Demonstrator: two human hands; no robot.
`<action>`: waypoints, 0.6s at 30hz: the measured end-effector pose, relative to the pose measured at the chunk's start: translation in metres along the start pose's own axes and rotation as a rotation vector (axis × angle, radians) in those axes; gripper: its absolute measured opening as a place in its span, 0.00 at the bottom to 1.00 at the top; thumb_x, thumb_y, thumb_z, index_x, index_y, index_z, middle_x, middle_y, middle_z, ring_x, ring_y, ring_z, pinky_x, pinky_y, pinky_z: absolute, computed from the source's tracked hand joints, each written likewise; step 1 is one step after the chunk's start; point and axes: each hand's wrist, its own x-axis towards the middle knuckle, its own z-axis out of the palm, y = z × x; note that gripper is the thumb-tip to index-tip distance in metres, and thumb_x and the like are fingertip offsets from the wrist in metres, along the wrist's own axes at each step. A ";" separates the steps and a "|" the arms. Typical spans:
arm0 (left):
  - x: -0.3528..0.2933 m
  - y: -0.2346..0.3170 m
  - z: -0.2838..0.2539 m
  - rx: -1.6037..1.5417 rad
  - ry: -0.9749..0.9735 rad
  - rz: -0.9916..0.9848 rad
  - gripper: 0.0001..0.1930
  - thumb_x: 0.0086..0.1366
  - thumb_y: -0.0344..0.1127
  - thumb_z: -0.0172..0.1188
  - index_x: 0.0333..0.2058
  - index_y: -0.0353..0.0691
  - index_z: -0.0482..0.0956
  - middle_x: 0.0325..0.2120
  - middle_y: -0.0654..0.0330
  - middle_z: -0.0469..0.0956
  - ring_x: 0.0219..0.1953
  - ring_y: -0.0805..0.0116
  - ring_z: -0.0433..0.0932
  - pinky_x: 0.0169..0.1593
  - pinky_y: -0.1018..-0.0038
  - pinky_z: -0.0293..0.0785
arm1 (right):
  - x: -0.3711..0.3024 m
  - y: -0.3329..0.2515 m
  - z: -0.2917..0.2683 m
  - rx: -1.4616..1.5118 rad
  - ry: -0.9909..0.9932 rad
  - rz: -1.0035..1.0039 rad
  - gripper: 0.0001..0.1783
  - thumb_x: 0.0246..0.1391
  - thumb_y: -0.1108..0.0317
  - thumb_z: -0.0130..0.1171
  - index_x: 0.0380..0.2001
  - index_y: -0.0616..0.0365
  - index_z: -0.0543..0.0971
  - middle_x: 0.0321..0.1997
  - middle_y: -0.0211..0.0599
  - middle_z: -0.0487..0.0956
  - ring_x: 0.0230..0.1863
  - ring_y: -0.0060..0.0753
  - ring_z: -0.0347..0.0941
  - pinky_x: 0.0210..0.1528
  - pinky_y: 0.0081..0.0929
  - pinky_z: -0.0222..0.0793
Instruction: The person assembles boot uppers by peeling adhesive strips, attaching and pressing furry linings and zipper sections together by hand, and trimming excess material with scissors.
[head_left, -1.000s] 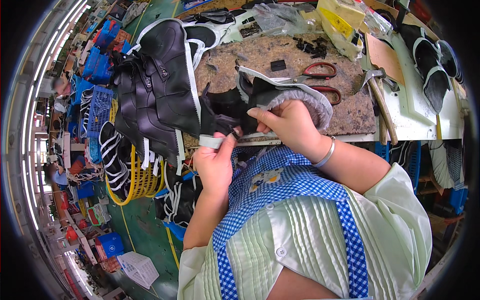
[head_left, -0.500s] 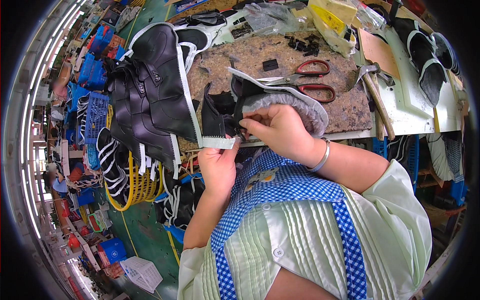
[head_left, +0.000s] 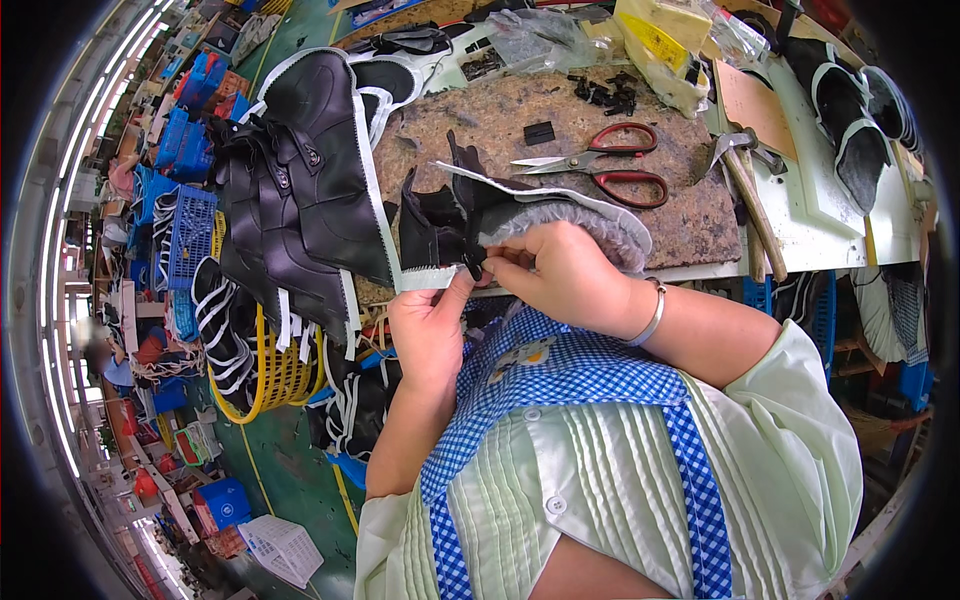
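Note:
A black boot upper (head_left: 430,235) with grey fur lining (head_left: 600,230) lies at the near edge of a worn, speckled board. My left hand (head_left: 428,325) pinches its lower edge beside the white stitched strip (head_left: 430,278), thumb on top. Close by, my right hand (head_left: 560,275) is closed, its fingertips pressed together on a small black strap (head_left: 474,258) at the upper's edge. What exactly lies between those fingertips is partly hidden. Red-handled scissors (head_left: 600,165) rest open on the board just beyond my right hand.
Stacked black boot uppers (head_left: 310,180) overhang the table on the left, above a yellow basket (head_left: 270,370). A hammer (head_left: 750,190) lies right of the speckled board (head_left: 690,225). Small black pieces (head_left: 610,92) and plastic bags (head_left: 540,40) lie at the back. More uppers (head_left: 850,120) sit far right.
The boot upper has shifted slightly left and tilted, and a black flap now stands up behind it. My left hand moved a little left; my right fingertips have come lower, nearer the left thumb.

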 end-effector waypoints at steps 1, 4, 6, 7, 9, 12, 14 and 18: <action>0.000 0.000 0.000 0.025 0.003 -0.040 0.03 0.62 0.22 0.60 0.35 0.28 0.80 0.32 0.57 0.82 0.34 0.73 0.79 0.44 0.77 0.75 | -0.001 0.002 0.001 -0.003 0.002 0.000 0.10 0.52 0.67 0.61 0.31 0.66 0.83 0.21 0.46 0.79 0.20 0.31 0.75 0.26 0.26 0.70; 0.003 0.001 -0.001 0.041 -0.019 0.014 0.04 0.63 0.22 0.59 0.36 0.27 0.80 0.32 0.56 0.82 0.33 0.73 0.79 0.44 0.78 0.75 | -0.004 0.006 0.003 -0.039 0.024 -0.042 0.10 0.52 0.67 0.62 0.31 0.66 0.82 0.21 0.45 0.79 0.19 0.34 0.74 0.25 0.28 0.69; 0.004 0.003 -0.001 0.188 -0.025 0.014 0.05 0.61 0.24 0.62 0.36 0.31 0.82 0.29 0.58 0.83 0.30 0.74 0.79 0.37 0.77 0.74 | -0.008 0.004 0.001 -0.073 0.038 -0.091 0.10 0.52 0.67 0.62 0.32 0.65 0.81 0.22 0.44 0.78 0.18 0.35 0.72 0.24 0.30 0.69; 0.004 0.005 -0.001 0.185 -0.044 0.058 0.05 0.61 0.24 0.62 0.36 0.31 0.82 0.29 0.58 0.83 0.30 0.74 0.79 0.37 0.77 0.74 | -0.011 0.002 -0.001 -0.357 0.109 -0.289 0.10 0.50 0.67 0.62 0.33 0.63 0.81 0.24 0.41 0.78 0.20 0.34 0.72 0.24 0.30 0.68; 0.004 0.009 -0.002 0.608 -0.010 0.234 0.06 0.58 0.25 0.63 0.35 0.32 0.82 0.27 0.55 0.82 0.29 0.68 0.80 0.35 0.74 0.74 | -0.012 -0.006 -0.006 -0.647 0.179 -0.494 0.11 0.48 0.67 0.62 0.34 0.61 0.80 0.26 0.38 0.77 0.23 0.32 0.72 0.25 0.30 0.67; 0.006 0.015 0.001 0.722 -0.137 0.442 0.06 0.56 0.26 0.63 0.34 0.34 0.81 0.27 0.49 0.80 0.30 0.52 0.81 0.33 0.67 0.74 | -0.012 -0.021 -0.017 -1.014 0.083 -0.918 0.15 0.36 0.62 0.55 0.30 0.55 0.79 0.29 0.30 0.73 0.40 0.33 0.70 0.38 0.29 0.64; 0.008 0.017 0.003 0.776 -0.162 0.464 0.05 0.56 0.26 0.62 0.33 0.34 0.81 0.27 0.49 0.80 0.30 0.50 0.81 0.32 0.66 0.74 | -0.006 -0.027 -0.025 -0.976 -0.010 -0.823 0.14 0.36 0.62 0.55 0.29 0.55 0.78 0.29 0.29 0.74 0.39 0.33 0.70 0.39 0.32 0.64; 0.012 0.011 0.011 0.529 -0.353 0.181 0.02 0.58 0.26 0.62 0.28 0.34 0.80 0.20 0.55 0.79 0.23 0.67 0.77 0.29 0.73 0.70 | 0.019 -0.024 -0.038 -0.894 -0.258 -0.470 0.07 0.37 0.65 0.60 0.23 0.53 0.80 0.28 0.30 0.77 0.39 0.36 0.73 0.41 0.38 0.65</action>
